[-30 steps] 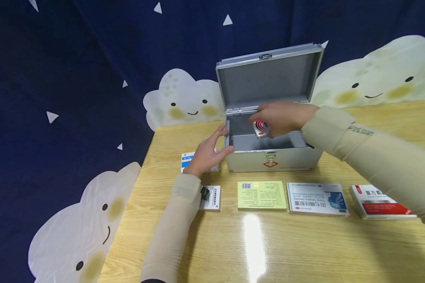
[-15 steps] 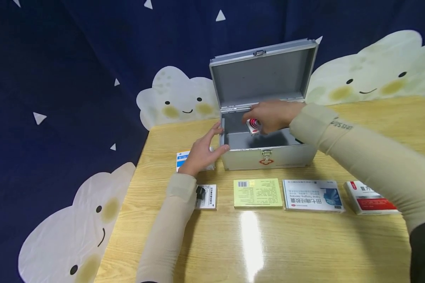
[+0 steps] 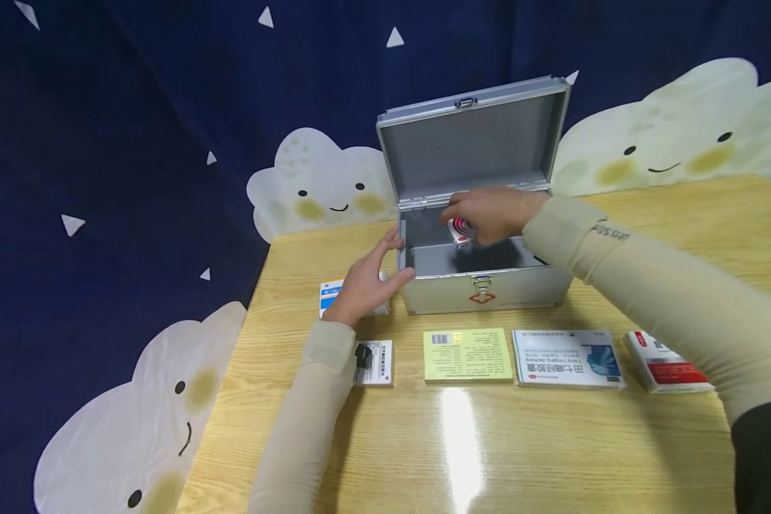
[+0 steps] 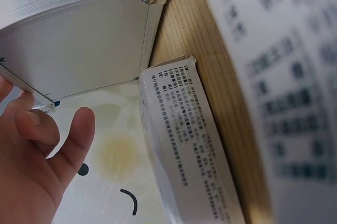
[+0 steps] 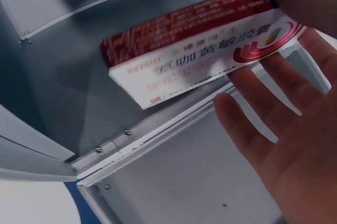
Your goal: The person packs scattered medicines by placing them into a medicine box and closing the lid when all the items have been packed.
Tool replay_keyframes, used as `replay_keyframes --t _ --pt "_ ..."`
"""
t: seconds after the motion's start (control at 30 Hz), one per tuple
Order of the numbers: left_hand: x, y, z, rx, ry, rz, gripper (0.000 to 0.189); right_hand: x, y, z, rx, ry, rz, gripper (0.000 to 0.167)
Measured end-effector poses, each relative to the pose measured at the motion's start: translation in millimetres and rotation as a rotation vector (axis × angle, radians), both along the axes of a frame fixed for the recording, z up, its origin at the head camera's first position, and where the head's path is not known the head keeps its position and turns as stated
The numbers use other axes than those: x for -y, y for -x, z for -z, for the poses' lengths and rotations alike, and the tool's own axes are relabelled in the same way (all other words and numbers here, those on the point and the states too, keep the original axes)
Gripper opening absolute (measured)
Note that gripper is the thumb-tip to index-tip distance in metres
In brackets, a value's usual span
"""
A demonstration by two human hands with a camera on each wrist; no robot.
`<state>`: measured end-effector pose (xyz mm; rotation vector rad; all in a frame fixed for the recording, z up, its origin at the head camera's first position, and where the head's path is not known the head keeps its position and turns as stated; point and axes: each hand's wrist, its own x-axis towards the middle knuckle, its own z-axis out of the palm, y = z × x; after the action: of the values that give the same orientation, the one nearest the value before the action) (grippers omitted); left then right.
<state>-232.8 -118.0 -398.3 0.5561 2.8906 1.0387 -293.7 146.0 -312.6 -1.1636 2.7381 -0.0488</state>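
Observation:
My right hand (image 3: 491,213) pinches a red-and-white medicine box (image 5: 195,50) between thumb and fingers, inside the metal first-aid case (image 3: 520,289). Only the printed end of that box shows in the head view; the right wrist view shows its long front and red side, tilted above the grey floor. The case lid (image 3: 469,160) stands raised. My left hand (image 3: 365,284) has its fingers spread, with fingertips touching the left rim of the case. A blue-and-white medicine box (image 3: 330,294) lies partly hidden behind the left hand.
In front of the case lie a white box (image 3: 378,363), partly under the left forearm, a yellow-green box (image 3: 467,355), a blue-and-white box (image 3: 568,359) and a red-and-white box (image 3: 671,363), partly covered by the right sleeve. A cloud-patterned navy curtain (image 3: 167,107) hangs behind the wooden table.
The head view has shifted slightly, so the whole scene sits a little further left. My right hand still holds the medicine box inside the case, and my left hand stays at the rim.

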Motion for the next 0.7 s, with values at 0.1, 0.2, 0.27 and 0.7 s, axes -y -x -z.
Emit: replay_keyframes --t 0.1,0.2,0.27,0.7 --pt "1.7 0.1 0.6 -0.004 -0.005 0.001 0.079 -1 2.5 2.2 -0.005 -0.004 0.002 0.059" --pt "1.3 1.4 2.6 -0.01 -0.01 0.011 0.079 -2 3.8 3.8 -0.008 -0.015 0.011 0.06" --pt "1.0 2.6 3.5 -0.013 -0.011 0.016 0.079 -1 4.2 4.0 -0.008 -0.016 0.012 0.06" --pt "2.4 3.2 5.5 -0.014 -0.03 0.014 0.08 7 8.8 11.6 -0.045 -0.061 0.001 0.057"
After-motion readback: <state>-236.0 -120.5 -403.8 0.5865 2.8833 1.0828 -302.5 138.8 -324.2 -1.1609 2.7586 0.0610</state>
